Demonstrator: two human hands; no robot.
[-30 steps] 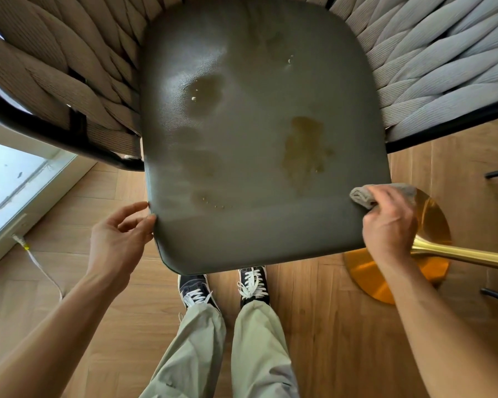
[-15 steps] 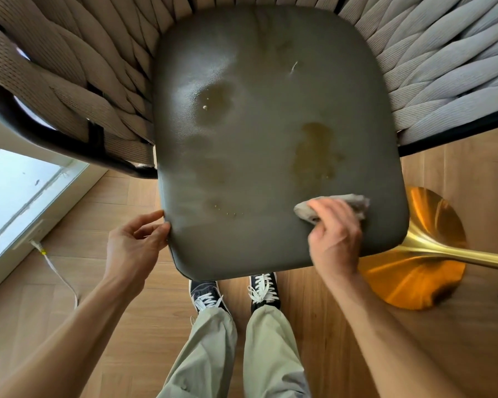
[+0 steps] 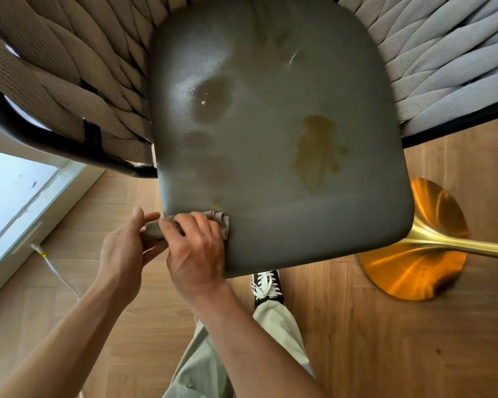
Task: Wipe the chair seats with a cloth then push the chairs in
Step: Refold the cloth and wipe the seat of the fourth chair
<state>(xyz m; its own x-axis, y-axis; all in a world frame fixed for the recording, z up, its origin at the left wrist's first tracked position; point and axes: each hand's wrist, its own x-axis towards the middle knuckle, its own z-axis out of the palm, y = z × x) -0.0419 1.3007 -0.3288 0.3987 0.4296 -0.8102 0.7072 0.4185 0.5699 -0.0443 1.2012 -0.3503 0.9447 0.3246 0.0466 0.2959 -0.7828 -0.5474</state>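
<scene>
A dark grey chair seat (image 3: 285, 156) fills the middle of the view, with yellowish stains at its centre and upper left. A woven beige backrest (image 3: 69, 81) wraps round it. My right hand (image 3: 196, 251) grips a small grey cloth (image 3: 223, 222) and holds it against the seat's front left corner. Just beside it, my left hand (image 3: 124, 248) touches the cloth's left end at the seat edge, with its fingers relaxed.
A gold trumpet-shaped table base (image 3: 414, 254) stands on the wooden floor at the right. At the left are a window sill (image 3: 26, 214) and a white cable (image 3: 58, 274). My legs and one shoe (image 3: 266, 285) are below the seat.
My right hand has swept the cloth from the seat's front right corner across the front edge to the front left corner, where it meets my left hand.
</scene>
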